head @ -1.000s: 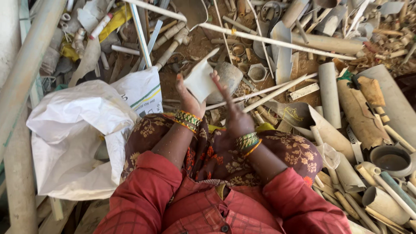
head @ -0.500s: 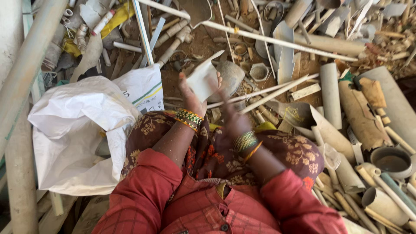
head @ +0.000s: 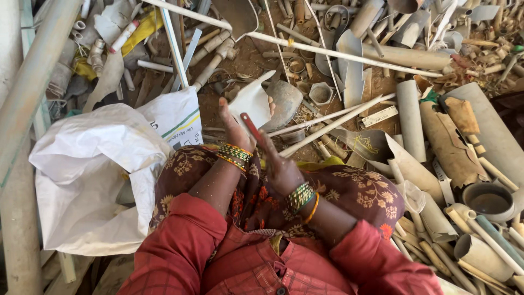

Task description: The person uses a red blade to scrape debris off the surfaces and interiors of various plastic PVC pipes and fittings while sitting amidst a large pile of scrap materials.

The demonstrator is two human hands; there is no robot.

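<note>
My left hand point(head: 233, 127) grips a broken white piece of plastic pipe point(head: 252, 101) and holds it up in front of my knees. My right hand point(head: 279, 166) is closed around a thin tool with a red handle point(head: 252, 127), whose tip rests against the white piece. Both wrists carry green and gold bangles. I sit on the ground in a red top and a patterned brown skirt point(head: 349, 191).
A large white sack point(head: 87, 180) lies open at my left. Heaps of cut and broken plastic pipes point(head: 409, 117) cover the dirt ahead and to the right. Long thin white rods point(head: 327, 52) cross the pile. A thick grey pipe point(head: 22, 104) runs along the left edge.
The right hand has swung down from beside the white piece and now shows a red-handled tool against it. The left hand still holds the piece in the same place.
</note>
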